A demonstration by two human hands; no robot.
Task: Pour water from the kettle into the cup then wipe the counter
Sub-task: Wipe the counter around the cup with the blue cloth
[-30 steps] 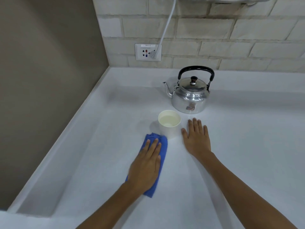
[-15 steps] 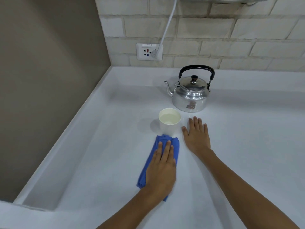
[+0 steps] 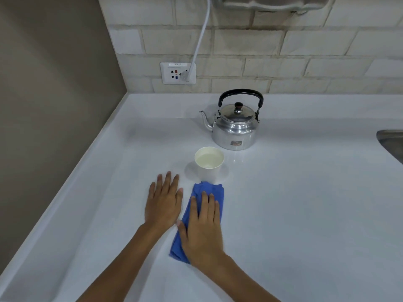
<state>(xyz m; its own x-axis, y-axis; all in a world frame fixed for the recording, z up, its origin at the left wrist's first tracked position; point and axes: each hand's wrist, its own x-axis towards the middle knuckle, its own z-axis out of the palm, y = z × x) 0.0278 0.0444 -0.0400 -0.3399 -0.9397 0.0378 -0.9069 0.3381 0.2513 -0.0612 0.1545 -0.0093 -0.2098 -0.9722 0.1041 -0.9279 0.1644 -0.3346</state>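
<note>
A steel kettle (image 3: pixel 235 131) with a black handle stands at the back of the white counter (image 3: pixel 305 203), spout pointing left. Just in front of it sits a white paper cup (image 3: pixel 209 174) with water in it. A blue cloth (image 3: pixel 209 188) lies on the counter right before the cup, its far end almost touching the cup. My right hand (image 3: pixel 202 227) presses flat on the cloth and covers most of it. My left hand (image 3: pixel 163 201) rests flat on the bare counter beside the cloth, fingers apart, holding nothing.
A brown side wall runs along the counter's raised left edge. On the brick back wall, a white cable (image 3: pixel 200 40) is plugged into a wall socket (image 3: pixel 177 73). The corner of a metal sink (image 3: pixel 392 140) shows at the far right.
The cloth has passed from my left hand to my right hand. My left hand now lies on the bare counter left of it. The cloth stays just before the cup.
</note>
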